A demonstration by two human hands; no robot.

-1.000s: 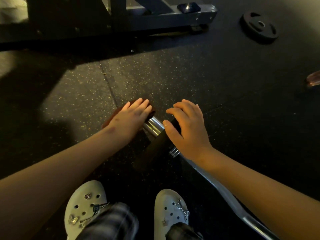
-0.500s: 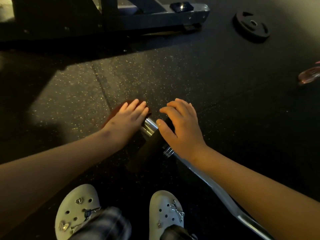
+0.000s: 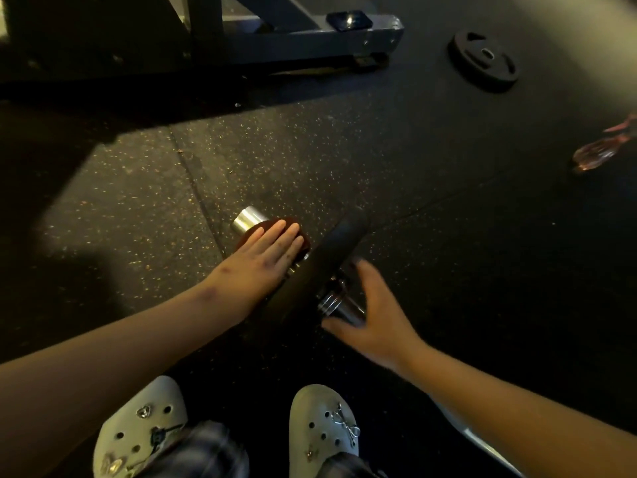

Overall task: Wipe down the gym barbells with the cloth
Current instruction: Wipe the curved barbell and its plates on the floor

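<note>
My left hand (image 3: 265, 257) lies flat, fingers straight and together, pressing the reddish-brown cloth (image 3: 245, 238) onto the barbell (image 3: 246, 218). This is on the far side of the black weight plate (image 3: 324, 267) that is loaded on the bar. Beyond my fingertips the chrome end of the sleeve sticks out bare, farther from the plate than the cloth is.

On the near side of that plate my right hand (image 3: 375, 319) is spread wide, thumb and fingers apart, holding nothing. It is cupped beside the ribbed chrome collar just next to the plate (whether my thumb actually touches the metal I cannot tell). From the collar the bar runs away from the plate under my right forearm.

Well beyond the plate, a second, loose plate (image 3: 482, 62) lies flat on the speckled rubber floor (image 3: 344, 150), with a grey bench frame (image 3: 310, 36) to its left. My pale clogs (image 3: 324, 422) stand on my side of the loaded plate.
</note>
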